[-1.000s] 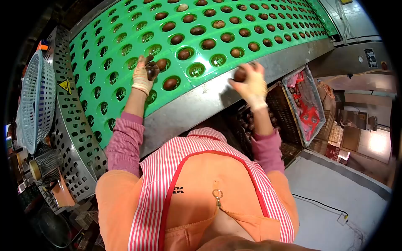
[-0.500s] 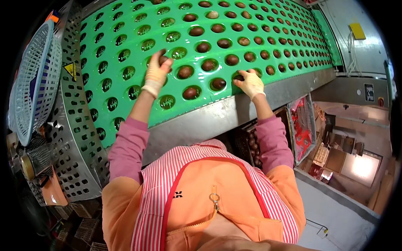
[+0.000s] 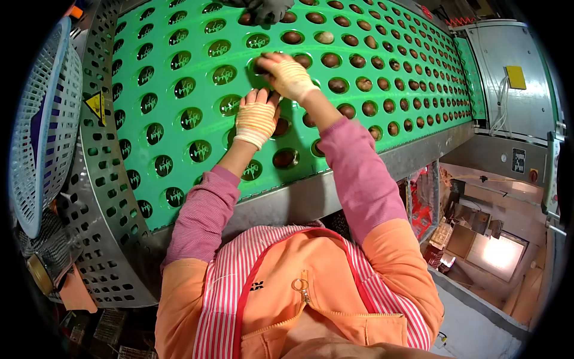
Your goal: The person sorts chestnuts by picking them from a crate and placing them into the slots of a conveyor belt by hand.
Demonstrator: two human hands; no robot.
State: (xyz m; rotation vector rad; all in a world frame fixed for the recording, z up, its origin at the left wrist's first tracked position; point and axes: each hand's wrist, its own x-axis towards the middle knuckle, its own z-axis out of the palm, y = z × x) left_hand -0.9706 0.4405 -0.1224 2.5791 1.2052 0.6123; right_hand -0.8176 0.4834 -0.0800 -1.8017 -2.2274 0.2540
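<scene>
My right hand (image 3: 289, 75), in a pale striped glove with bare fingertips, reaches across the green tray surface (image 3: 197, 64). Its fingers are closed round a dark brown egg (image 3: 260, 66) at one of the round wells. Just below and left, my left hand (image 3: 257, 118) has its fingers curled down close to my right wrist. What lies under its fingertips is mostly hidden. A brown egg (image 3: 281, 127) sits in a well beside the left hand, and another egg (image 3: 286, 158) rests nearer the front edge. Rows of filled wells run to the right.
At the top, another person's dark-gloved hand (image 3: 269, 10) is over the wells. A blue plastic basket (image 3: 51, 128) and a perforated metal guard (image 3: 107, 197) stand at the left. The metal front rail (image 3: 412, 148) borders the green surface, and a grey cabinet (image 3: 517, 60) is at the right.
My right hand has moved left and farther up the green surface, now close to my left hand. My left hand has shifted right. Another person's dark-gloved hand has come into view at the top.
</scene>
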